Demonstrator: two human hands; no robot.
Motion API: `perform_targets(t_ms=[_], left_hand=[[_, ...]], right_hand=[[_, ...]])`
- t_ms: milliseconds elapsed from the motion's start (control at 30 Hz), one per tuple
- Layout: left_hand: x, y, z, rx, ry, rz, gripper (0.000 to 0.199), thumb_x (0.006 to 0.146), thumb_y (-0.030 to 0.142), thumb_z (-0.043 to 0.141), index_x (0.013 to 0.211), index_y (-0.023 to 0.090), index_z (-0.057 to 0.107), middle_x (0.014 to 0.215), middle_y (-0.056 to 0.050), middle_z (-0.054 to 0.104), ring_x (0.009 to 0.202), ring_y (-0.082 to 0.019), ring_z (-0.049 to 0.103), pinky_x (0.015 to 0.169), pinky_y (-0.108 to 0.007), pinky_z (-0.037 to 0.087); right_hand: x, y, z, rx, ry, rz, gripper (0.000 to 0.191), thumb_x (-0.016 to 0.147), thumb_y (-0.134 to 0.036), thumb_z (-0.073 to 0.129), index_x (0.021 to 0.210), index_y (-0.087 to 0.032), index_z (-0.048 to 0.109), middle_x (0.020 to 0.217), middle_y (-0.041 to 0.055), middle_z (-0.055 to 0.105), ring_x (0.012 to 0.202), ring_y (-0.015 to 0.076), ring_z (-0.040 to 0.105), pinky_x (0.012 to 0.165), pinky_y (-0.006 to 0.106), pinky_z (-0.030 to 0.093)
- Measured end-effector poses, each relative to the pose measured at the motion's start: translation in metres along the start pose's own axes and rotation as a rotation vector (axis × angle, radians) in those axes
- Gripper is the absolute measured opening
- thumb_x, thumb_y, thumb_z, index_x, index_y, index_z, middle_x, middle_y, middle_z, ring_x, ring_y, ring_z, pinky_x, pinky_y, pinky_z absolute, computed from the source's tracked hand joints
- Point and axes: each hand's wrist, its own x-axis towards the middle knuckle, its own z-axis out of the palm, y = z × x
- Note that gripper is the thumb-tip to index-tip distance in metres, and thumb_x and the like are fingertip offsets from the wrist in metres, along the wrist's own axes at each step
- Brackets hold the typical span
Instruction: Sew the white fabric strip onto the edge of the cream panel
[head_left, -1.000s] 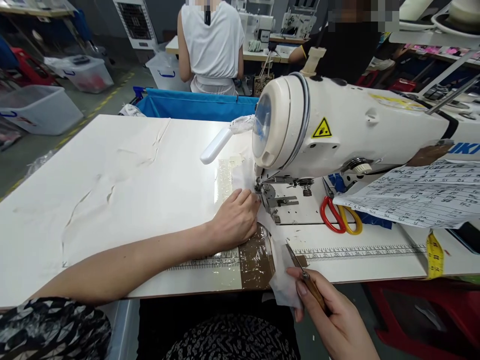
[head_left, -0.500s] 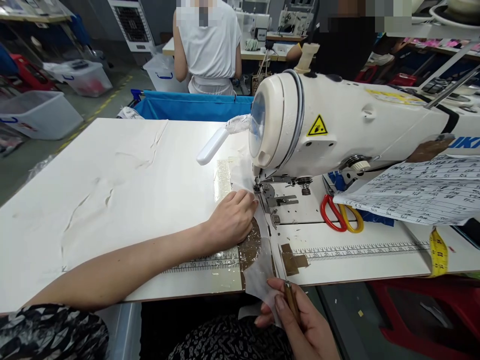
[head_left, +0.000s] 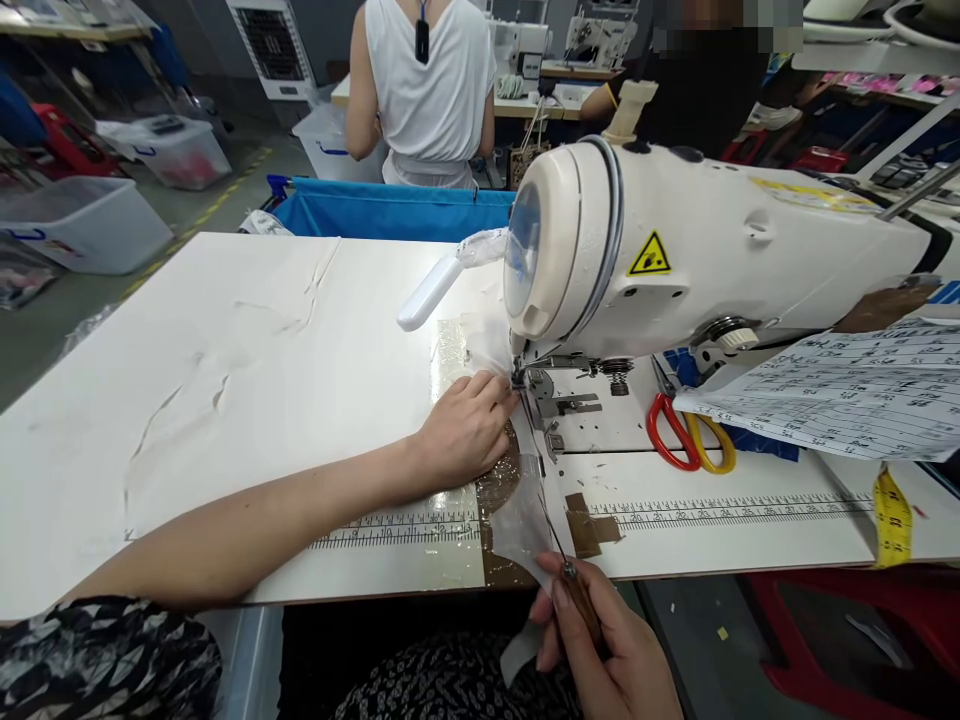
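Observation:
A sheer white fabric strip (head_left: 519,520) runs from the sewing machine's (head_left: 574,245) presser foot (head_left: 517,375) towards me over the table's front edge. My left hand (head_left: 469,425) is closed, its curled fingertips on the fabric just left of the foot; what lies under the fingers is hidden. Over the front edge, my right hand (head_left: 592,635) grips an awl (head_left: 579,595) by its wooden handle, with the thin metal shaft pointing up and left across the strip. The same hand's fingers also pinch the strip's near part, and its loose end hangs below.
Scissors (head_left: 675,440) with red and yellow handles lie right of the needle area. A written paper sheet (head_left: 840,390) and a yellow tape measure (head_left: 892,515) are farther right. A blue cloth bin (head_left: 397,208) stands behind the white table (head_left: 247,400); a person (head_left: 427,90) is beyond it.
The awl has tilted leftward, its shaft now crossing the fabric. The strip's loose end has shifted right and down. My left hand stays by the presser foot; the whole view has shifted slightly.

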Motion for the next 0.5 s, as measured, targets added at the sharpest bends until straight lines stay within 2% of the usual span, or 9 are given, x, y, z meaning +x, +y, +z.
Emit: perform_targets(t_ms=[167,500], left_hand=[[-0.005,0.003,0.001,0.017,0.032,-0.010,0.047,0.095,0.026,0.041,0.136,0.005,0.051,0.136,-0.019,0.051,0.126,-0.032,0.043,0.103,-0.045,0.037],[-0.007,0.013,-0.006,0.029,0.018,0.041,0.044,0.093,0.025,0.042,0.129,0.005,0.055,0.130,-0.017,0.055,0.125,-0.032,0.044,0.106,-0.043,0.035]], right_hand=[[0.003,0.001,-0.003,-0.051,-0.014,-0.040,0.029,0.101,-0.046,0.045,0.113,-0.025,0.062,0.076,-0.0016,0.061,0.050,0.0104,0.057,0.052,0.022,0.046],[0.009,-0.010,-0.005,-0.092,0.028,-0.044,0.030,0.099,-0.048,0.046,0.111,-0.025,0.063,0.077,-0.0025,0.060,0.048,0.0097,0.056,0.049,0.022,0.043]])
